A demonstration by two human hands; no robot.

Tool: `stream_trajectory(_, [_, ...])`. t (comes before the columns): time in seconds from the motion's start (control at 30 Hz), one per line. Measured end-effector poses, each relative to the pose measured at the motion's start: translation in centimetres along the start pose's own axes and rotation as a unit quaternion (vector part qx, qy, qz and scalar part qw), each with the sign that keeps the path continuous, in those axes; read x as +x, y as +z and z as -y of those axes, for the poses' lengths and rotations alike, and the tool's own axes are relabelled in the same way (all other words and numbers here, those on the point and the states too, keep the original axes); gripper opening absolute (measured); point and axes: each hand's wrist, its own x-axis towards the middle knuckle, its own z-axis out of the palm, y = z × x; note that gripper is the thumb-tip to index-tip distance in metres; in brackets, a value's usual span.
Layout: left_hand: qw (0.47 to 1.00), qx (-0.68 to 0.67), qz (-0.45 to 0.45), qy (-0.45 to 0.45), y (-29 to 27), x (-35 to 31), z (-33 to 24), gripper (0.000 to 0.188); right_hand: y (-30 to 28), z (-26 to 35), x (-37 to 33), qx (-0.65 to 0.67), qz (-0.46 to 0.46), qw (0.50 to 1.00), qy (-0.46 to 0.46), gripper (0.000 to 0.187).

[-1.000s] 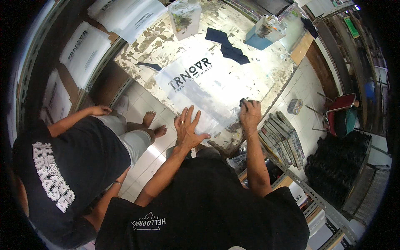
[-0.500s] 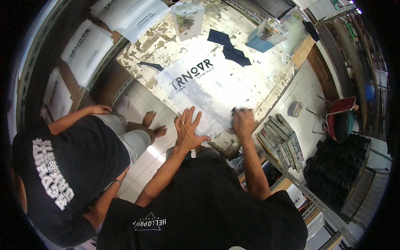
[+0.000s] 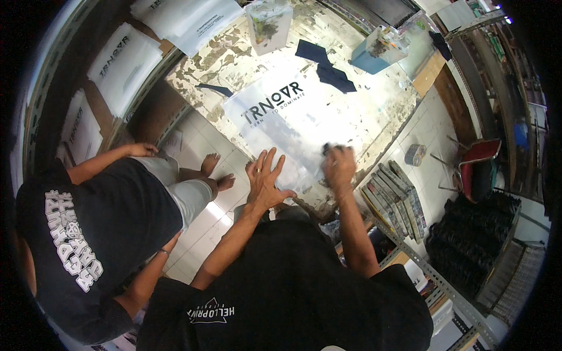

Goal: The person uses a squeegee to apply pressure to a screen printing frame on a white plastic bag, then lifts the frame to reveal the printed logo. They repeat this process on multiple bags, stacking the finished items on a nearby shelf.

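A translucent white plastic bag (image 3: 260,131) with black lettering lies flat on the worn table. My left hand (image 3: 267,182) rests on its near left part, palm down with the fingers spread; a ring shows on one finger. At the bag's near right side, my right hand (image 3: 341,167) is closed around a small dark thing (image 3: 326,147), pressed low over the surface. Its kind is mostly hidden by the fingers. Beyond the bag lie dark navy cloth pieces (image 3: 335,78), and a narrow dark strip (image 3: 215,89) sits by its far left corner.
The table top (image 3: 205,64) has flaking paint. A whitish container (image 3: 269,29) and a blue-bottomed container (image 3: 377,51) stand at the back. Shelves at left hold stacked printed bags (image 3: 120,70). Another person (image 3: 111,216) is at my left. A red chair (image 3: 479,151) stands right, beyond stacked flat boards (image 3: 395,199).
My right hand has moved slightly left and away from me with the small dark thing. My left hand stays in place on the bag.
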Motion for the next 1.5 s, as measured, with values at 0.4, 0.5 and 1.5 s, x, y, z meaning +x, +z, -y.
stream_trajectory(0.4, [1.000, -0.005, -0.021, 0.005, 0.5, 0.0, 0.2, 0.113, 0.0, -5.1, 3.3, -0.076, -0.032, 0.996, 0.023, 0.015])
stream_trajectory(0.5, [1.000, 0.005, 0.003, -0.013, 0.4, 0.0, 0.1, 0.113, -0.5, -2.8, 1.8, -0.037, -0.023, 0.998, 0.037, 0.018])
stream_trajectory(1.5, [0.989, 0.124, 0.003, 0.076, 1.5, 0.0, 1.1, 0.125, -14.6, -16.8, -8.2, -0.026, -0.376, 0.861, 0.342, 0.023])
